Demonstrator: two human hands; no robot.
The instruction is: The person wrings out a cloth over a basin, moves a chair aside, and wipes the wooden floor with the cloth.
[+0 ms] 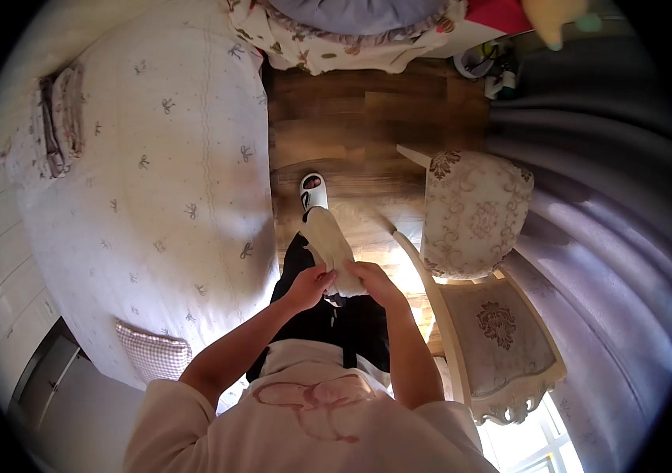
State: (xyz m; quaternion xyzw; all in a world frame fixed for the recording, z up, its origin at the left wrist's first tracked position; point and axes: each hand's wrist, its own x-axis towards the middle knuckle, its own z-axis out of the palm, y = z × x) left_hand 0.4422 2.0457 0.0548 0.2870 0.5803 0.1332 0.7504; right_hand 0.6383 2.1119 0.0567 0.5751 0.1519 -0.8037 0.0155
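Note:
A cream cloth (328, 236) hangs in front of my legs, pinched at its near end between both hands. My left hand (310, 287) is closed on its left side, with thumb and fingers pressed together. My right hand (377, 282) grips the right side, a short way from the left hand. The lower part of the cloth droops forward toward a white slipper (314, 191) on my foot. Whether the cloth is a garment cannot be made out.
A bed (170, 158) with a bow-patterned cover fills the left, with a checked pillow (154, 351) and folded fabric (64, 122) on it. On the right stands an upholstered chair (478, 213) beside grey curtains (588, 229). A table with a patterned cloth (336, 54) is ahead, beyond the wooden floor (351, 118).

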